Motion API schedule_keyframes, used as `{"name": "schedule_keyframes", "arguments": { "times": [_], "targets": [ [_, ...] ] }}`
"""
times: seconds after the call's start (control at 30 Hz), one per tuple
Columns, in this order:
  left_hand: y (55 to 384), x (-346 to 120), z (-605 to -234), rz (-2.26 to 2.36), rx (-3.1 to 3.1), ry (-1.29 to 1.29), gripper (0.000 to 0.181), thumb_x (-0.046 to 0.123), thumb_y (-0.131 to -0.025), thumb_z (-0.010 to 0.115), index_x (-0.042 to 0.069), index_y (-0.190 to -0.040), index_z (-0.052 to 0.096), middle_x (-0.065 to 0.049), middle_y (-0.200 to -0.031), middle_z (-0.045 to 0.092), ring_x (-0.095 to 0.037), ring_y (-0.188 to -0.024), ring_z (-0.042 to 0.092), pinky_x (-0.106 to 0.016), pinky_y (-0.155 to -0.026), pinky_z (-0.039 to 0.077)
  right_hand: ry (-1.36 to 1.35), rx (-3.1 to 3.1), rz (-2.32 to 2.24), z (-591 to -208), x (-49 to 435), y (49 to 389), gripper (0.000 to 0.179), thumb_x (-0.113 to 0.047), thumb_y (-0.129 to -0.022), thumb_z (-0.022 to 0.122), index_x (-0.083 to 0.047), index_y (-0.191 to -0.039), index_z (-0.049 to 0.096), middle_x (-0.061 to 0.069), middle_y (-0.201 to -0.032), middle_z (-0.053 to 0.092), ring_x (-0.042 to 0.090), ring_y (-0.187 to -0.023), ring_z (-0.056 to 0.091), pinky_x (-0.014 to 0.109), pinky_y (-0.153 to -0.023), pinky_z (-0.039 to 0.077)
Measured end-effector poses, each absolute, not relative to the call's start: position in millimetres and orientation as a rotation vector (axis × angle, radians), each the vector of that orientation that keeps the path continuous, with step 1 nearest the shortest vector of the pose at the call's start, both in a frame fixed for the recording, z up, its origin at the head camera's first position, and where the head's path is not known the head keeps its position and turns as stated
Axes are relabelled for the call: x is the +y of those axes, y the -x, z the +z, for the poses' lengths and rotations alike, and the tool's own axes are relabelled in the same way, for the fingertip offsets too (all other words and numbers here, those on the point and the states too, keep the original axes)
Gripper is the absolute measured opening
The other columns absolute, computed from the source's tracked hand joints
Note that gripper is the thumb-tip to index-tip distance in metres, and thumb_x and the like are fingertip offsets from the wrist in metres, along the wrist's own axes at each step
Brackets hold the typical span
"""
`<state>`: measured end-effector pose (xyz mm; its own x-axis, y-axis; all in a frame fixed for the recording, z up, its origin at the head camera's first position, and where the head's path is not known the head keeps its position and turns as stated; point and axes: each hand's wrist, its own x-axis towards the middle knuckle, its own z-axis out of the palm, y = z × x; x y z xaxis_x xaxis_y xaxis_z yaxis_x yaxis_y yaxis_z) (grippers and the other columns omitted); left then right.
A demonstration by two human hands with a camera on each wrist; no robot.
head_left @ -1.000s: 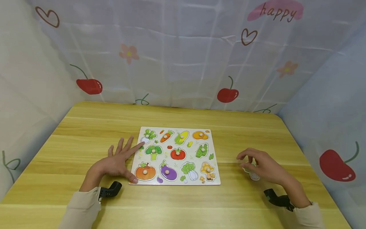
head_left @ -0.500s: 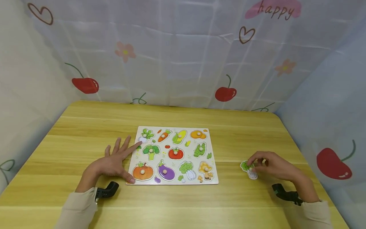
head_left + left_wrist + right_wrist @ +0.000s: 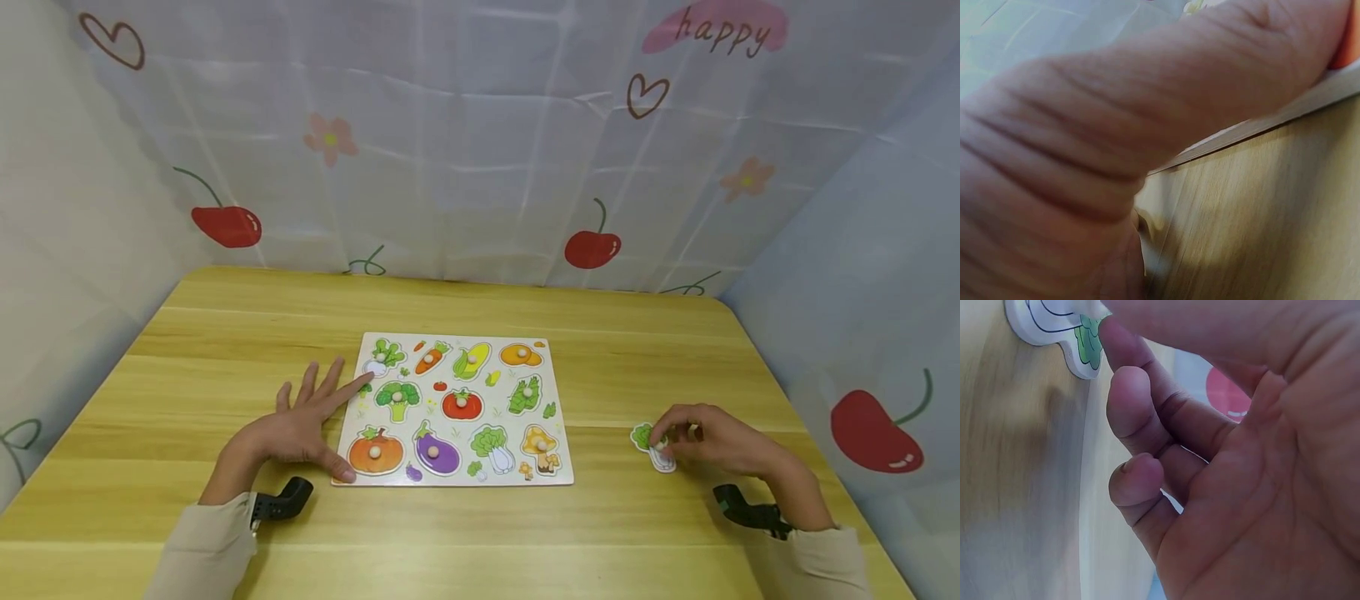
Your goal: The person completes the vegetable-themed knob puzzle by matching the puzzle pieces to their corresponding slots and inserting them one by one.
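A white wooden puzzle board (image 3: pixel 517 427) with vegetable pictures lies flat on the table. My left hand (image 3: pixel 298 429) is spread at its left side, index fingertip on the board by the turnip and thumb on the lower left corner by the pumpkin. To the right of the board lies a bok choy puzzle piece (image 3: pixel 642 437), green leaves to the upper left. Thumb and index finger of my right hand (image 3: pixel 716 440) pinch its small knob; the other fingers are curled in the right wrist view. The bok choy picture (image 3: pixel 491 448) on the board has no knob.
Knobbed pieces such as the tomato (image 3: pixel 461 405), eggplant (image 3: pixel 442 457) and mushroom (image 3: pixel 542 439) sit in the board. A printed curtain (image 3: pixel 450 150) rises behind and beside the wooden table (image 3: pixel 480 533).
My right hand has drawn slightly right and its fingertips have come to the bok choy piece's knob, which it now pinches. The left hand stays on the board. The head view shifted a little.
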<state>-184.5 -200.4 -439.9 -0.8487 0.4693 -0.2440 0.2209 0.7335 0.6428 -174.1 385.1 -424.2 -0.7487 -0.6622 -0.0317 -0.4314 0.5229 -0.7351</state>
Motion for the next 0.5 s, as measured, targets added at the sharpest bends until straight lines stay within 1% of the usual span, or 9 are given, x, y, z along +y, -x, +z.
{"name": "schedule_keyframes", "arguments": {
  "times": [0.2, 0.37, 0.5],
  "targets": [
    [184.9, -200.3, -440.5, 0.873, 2.542, -0.528, 0.132, 0.051, -0.056, 0.094, 0.021, -0.161, 0.018, -0.026, -0.164, -0.016, -0.055, -0.144, -0.028, -0.077, -0.104, -0.021, 0.924, 2.473, -1.052, -424.5, 386.3, 174.3, 0.016, 0.000, -0.091, 0.069, -0.010, -0.104, 0.071, 0.006, -0.092, 0.067, 0.012, -0.070, 0.051, 0.025, -0.057, 0.044],
    [184.8, -200.5, -440.2, 0.873, 2.544, -0.532, 0.133, 0.051, -0.056, 0.094, 0.021, -0.161, 0.019, -0.026, -0.165, -0.016, -0.055, -0.144, -0.028, -0.077, -0.104, -0.020, 0.922, 2.468, -1.060, -426.8, 385.7, 174.6, 0.015, 0.000, -0.091, 0.069, -0.009, -0.103, 0.071, 0.007, -0.093, 0.068, 0.012, -0.069, 0.051, 0.025, -0.056, 0.044],
    [184.7, -200.5, -440.2, 0.874, 2.544, -0.535, 0.132, 0.051, -0.057, 0.094, 0.020, -0.161, 0.019, -0.027, -0.164, -0.016, -0.055, -0.144, -0.027, -0.077, -0.104, -0.020, 0.904, 2.479, -1.045, -428.5, 383.8, 174.4, 0.016, 0.001, -0.091, 0.068, -0.010, -0.102, 0.070, 0.006, -0.093, 0.069, 0.011, -0.068, 0.050, 0.025, -0.056, 0.044]
  ]
}}
